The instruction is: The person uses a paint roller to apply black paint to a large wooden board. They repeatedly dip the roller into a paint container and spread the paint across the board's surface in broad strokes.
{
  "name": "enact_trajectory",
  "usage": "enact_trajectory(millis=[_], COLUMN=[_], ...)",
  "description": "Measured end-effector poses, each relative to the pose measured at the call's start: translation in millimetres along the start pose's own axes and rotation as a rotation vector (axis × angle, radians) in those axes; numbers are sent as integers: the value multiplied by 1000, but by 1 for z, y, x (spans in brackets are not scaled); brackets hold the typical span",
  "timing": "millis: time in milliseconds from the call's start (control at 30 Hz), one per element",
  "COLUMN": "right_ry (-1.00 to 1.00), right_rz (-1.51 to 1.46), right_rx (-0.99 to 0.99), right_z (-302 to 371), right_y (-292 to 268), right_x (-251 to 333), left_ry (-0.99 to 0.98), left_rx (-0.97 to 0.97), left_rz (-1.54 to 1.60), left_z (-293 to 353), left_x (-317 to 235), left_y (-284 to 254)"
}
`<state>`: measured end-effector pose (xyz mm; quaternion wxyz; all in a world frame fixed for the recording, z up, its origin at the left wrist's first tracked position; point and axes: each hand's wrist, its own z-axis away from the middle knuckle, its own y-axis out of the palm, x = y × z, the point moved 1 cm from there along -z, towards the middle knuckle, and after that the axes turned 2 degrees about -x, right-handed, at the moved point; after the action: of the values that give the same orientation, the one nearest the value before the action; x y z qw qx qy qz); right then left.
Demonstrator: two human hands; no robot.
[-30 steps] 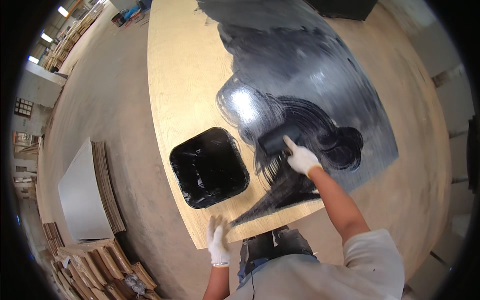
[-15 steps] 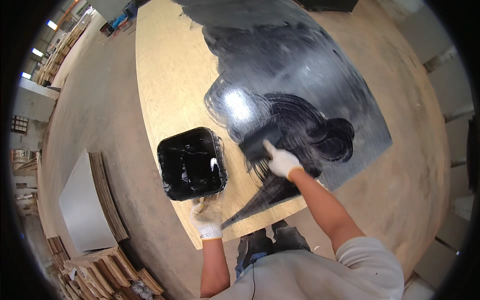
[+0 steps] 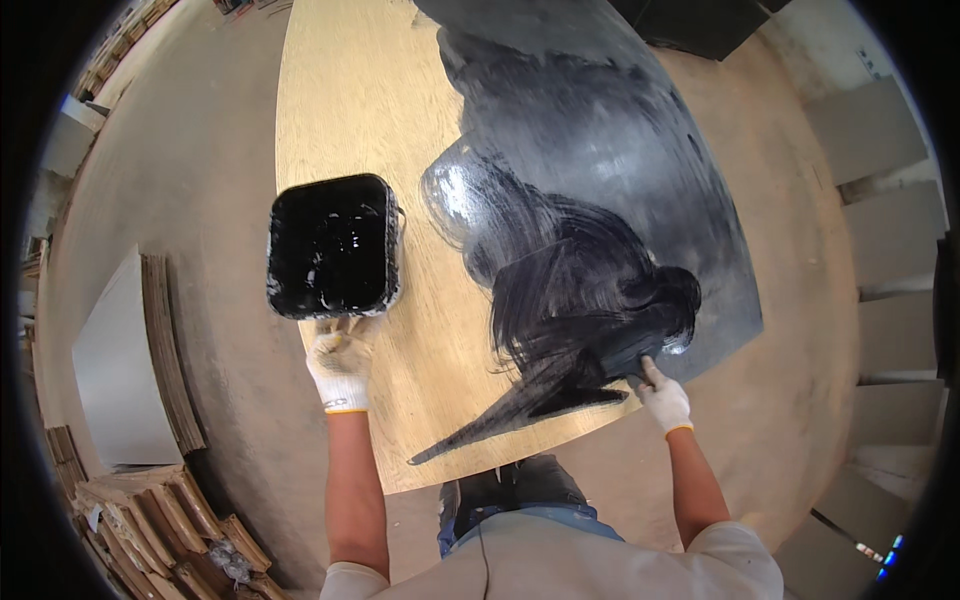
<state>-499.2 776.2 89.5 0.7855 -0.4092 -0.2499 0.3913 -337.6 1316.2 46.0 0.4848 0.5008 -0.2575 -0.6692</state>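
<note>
Both hands wear white knit gloves. My left hand [image 3: 340, 372] is closed on the near edge of a squarish black bucket [image 3: 330, 313], holding it over the left part of the board; its inside is coated with glossy black liquid. My right hand [image 3: 665, 402], at the board's near right edge, grips a flat dark spreader [image 3: 626, 362], index finger stretched along it. The spreader blends into the wet black coating [image 3: 575, 275], which lies in curved streaks. The large pale wooden board [image 3: 440, 385] is bare on its left and blackened on its right.
Stacked grey-faced sheets [image 3: 115, 370] stand on the floor at the left, with bundled wooden strips [image 3: 170, 510] nearer me. A dark block [image 3: 700, 25] sits beyond the board's far right corner. Grey panels [image 3: 895, 340] line the right side.
My right hand has swept the spreader toward me and to the right, leaving fresh black streaks. My left hand has carried the bucket left and slightly away. The view has shifted too.
</note>
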Motion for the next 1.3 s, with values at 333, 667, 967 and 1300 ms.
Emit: enact_trajectory(millis=[333, 667, 967, 1300], right_ry=[-294, -992, 15, 1], right_rz=[-88, 228, -154, -173], right_rx=[-215, 228, -5, -32], right_z=[-150, -38, -26, -10], right_y=[-58, 36, 11, 53], right_x=[17, 255, 0, 31], left_ry=[12, 365, 190, 78], left_rx=[18, -406, -691, -699], left_rz=[38, -638, -1553, -1522], left_z=[-36, 54, 183, 188], left_x=[-5, -33, -44, -21], left_y=[12, -86, -206, -221])
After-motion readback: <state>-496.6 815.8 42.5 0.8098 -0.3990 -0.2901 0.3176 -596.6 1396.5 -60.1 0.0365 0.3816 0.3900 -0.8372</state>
